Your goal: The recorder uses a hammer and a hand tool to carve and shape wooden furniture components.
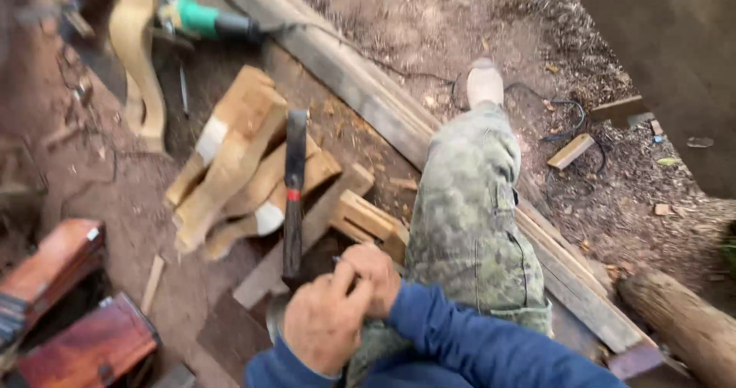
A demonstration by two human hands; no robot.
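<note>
1. Left hand [322, 323] and right hand [373, 277] meet low in view, both clenched around the bottom end of a long dark chisel [293, 196].
2. The chisel points away, its blade over a heap of carved wooden legs [238, 158].
3. Just right, a camouflage trouser leg [468, 212] crosses a long plank [399, 120].
4. Far off, a green power tool [203, 18] lies on the dirt.
</note>
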